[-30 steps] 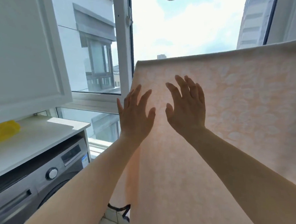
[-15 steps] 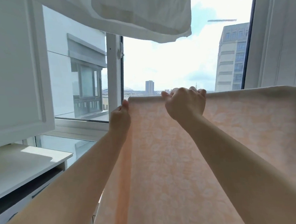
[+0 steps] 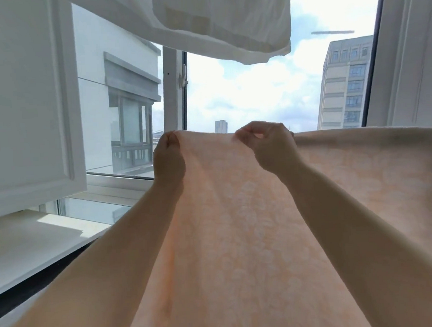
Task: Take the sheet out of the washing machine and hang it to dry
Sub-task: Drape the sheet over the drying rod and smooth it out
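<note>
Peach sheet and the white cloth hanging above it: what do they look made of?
Peach patterned sheet: looks like thin woven fabric, matte, likely cotton or a blend. Daylight glows through it, a paler leaf-like pattern shows, and it creases where the left hand and right hand pinch its top edge.
White hanging cloth: soft, matte textile with a stitched hem and limp folds. The exact fibre cannot be told.

No readable text, label, brand, number or sign anywhere in view.
</note>
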